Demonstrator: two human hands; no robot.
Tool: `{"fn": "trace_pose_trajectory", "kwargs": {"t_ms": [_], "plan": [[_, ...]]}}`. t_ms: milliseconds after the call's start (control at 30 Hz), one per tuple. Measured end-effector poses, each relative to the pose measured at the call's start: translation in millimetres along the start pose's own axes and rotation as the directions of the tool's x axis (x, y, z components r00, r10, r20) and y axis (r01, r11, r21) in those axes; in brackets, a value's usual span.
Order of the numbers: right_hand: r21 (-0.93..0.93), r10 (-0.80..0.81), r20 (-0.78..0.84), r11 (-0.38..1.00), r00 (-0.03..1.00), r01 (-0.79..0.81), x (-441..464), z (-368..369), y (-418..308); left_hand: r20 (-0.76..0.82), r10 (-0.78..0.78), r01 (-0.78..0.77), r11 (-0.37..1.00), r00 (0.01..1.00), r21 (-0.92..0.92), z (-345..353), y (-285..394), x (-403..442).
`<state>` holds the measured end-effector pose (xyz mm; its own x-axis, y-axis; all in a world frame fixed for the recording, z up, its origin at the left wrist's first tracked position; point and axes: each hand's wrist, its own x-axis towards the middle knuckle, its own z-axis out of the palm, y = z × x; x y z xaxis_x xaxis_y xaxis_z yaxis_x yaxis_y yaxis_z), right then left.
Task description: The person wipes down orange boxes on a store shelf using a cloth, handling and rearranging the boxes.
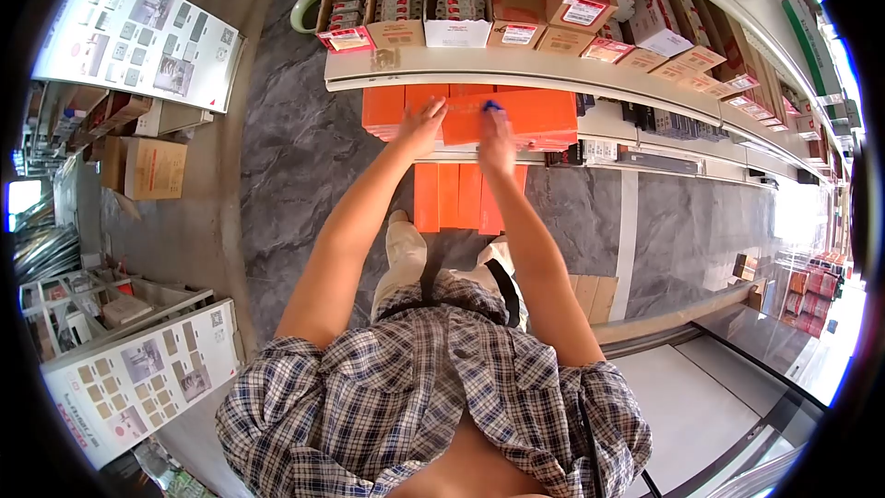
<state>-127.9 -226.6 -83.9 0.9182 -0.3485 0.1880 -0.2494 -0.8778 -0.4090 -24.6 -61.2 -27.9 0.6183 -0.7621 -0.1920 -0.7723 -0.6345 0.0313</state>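
Note:
Several flat orange boxes [383, 109] are stacked on the shelf level below the cartons. One orange box [539, 115] lies slightly askew on top of them. My left hand [423, 126] rests at the left end of that box, fingers stretched out and holding nothing. Over the same box, my right hand [498, 143] is closed round a small blue item [492, 106]; its kind is too blurred to make out. More orange boxes [449, 195] show lower down, between my forearms and near my feet.
A pale shelf edge [442, 70] crosses just beyond my hands, with open cartons [398, 29] of small packs above it. To the left stand a brown cardboard box [155, 169] and printed display boards [138, 32]. A glass-topped counter [756, 341] is at the lower right.

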Motion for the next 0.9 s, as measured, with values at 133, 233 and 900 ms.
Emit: {"fn": "trace_pose_trajectory", "kwargs": {"t_ms": [133,233,900], "plan": [[0.049,-0.332,0.075,0.943,0.94,0.329,-12,-7,-70,0.016,-0.022,0.023,0.994,1.0,-0.107,-8,-1,5],[0.078,-0.393,0.075,0.919,0.917,0.387,-10,-13,-62,0.088,-0.068,0.079,0.989,0.994,-0.127,-15,4,7],[-0.018,-0.12,0.031,0.993,0.992,0.12,-12,-47,30,0.097,-0.018,0.025,0.997,0.995,-0.073,-22,70,64]]}}
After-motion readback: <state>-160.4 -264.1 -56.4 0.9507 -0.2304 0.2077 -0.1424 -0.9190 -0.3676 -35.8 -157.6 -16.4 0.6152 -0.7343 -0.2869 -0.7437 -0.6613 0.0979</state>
